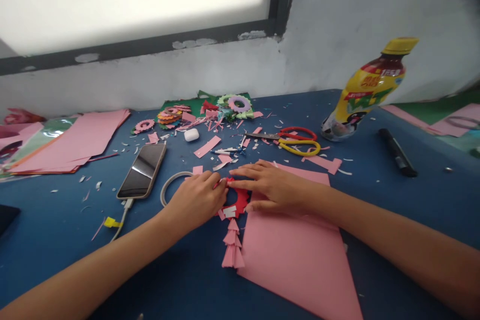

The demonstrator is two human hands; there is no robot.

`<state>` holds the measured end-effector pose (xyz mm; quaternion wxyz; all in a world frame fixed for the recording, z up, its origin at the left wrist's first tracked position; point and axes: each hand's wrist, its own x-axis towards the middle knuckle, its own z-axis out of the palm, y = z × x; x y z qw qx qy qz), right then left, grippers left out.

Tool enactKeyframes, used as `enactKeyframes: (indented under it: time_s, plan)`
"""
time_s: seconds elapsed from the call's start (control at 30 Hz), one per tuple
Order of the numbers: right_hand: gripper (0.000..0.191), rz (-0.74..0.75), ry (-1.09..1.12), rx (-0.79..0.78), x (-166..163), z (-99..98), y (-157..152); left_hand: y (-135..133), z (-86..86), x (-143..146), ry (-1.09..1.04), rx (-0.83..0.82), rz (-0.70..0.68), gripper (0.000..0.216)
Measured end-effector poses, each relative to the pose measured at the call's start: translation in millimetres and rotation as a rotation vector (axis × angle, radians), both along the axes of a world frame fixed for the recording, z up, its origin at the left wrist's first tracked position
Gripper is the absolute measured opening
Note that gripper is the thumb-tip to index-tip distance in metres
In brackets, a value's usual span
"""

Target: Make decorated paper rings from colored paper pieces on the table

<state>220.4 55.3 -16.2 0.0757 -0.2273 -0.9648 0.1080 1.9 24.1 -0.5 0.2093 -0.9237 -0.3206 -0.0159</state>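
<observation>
A red paper ring (243, 201) with a notched outer edge lies on the blue table, and a pleated pink paper piece (233, 245) hangs from its lower edge. A small white strip (229, 211) sits on the ring where they meet. My left hand (200, 195) has its fingers curled in on the ring's left side; its fingertips are partly hidden. From the right, my right hand (275, 187) reaches over with fingers stretched out and apart, its fingertips touching the top of the ring. Beneath that hand are pink paper sheets (296, 260).
Scissors (300, 141) and a drink bottle (365, 92) stand beyond my right hand, with a black marker (397, 152) farther right. A plugged-in phone (142, 171), a white case (191, 134), pink sheets (71, 140) and coloured paper rings (240, 104) lie among paper scraps.
</observation>
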Motion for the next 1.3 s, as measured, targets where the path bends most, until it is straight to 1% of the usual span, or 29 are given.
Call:
enactKeyframes:
  time_s: [0.1, 0.17, 0.23, 0.33, 0.4, 0.57, 0.8, 0.93, 1.1, 1.3]
  plan:
    - [0.056, -0.008, -0.006, 0.007, -0.6, -0.3, -0.3, -2.2, -0.3, 0.6, 0.023, 0.012, -0.027, 0.021]
    - [0.055, -0.013, -0.006, 0.012, -1.3, 0.2, -0.7, -1.3, -1.2, 0.8, 0.001, -0.017, -0.025, 0.023]
    - [0.055, -0.014, -0.006, 0.022, -2.1, 0.8, -1.0, 1.2, -2.3, 0.5, -0.076, -0.089, 0.02, 0.026]
    - [0.054, -0.013, -0.02, 0.046, -2.9, 1.5, -1.2, 6.0, -4.1, -1.4, -0.263, -0.248, 0.131, 0.027]
    - [0.053, -0.01, -0.029, 0.058, -3.0, 1.8, -1.3, 8.6, -5.5, -3.0, -0.34, -0.32, 0.167, 0.026]
    - [0.053, -0.013, -0.026, 0.055, -2.8, 3.2, -1.9, 11.3, -8.2, -5.0, -0.388, -0.364, 0.167, 0.026]
    - [0.053, -0.034, -0.014, 0.039, -6.6, 5.5, -2.4, 17.1, -3.8, -3.8, -0.53, -0.504, 0.199, 0.016]
    - [0.054, -0.029, 0.002, 0.046, -7.3, 4.1, -1.9, 18.9, -2.5, -4.2, -0.497, -0.499, 0.149, 0.017]
    - [0.052, -0.02, -0.005, 0.079, -6.1, 2.7, -1.4, 19.2, -0.4, -6.2, -0.361, -0.425, 0.063, 0.022]
    - [0.048, -0.013, -0.009, 0.07, -3.8, 4.7, -1.6, 21.6, 1.7, -9.1, -0.367, -0.376, 0.066, 0.022]
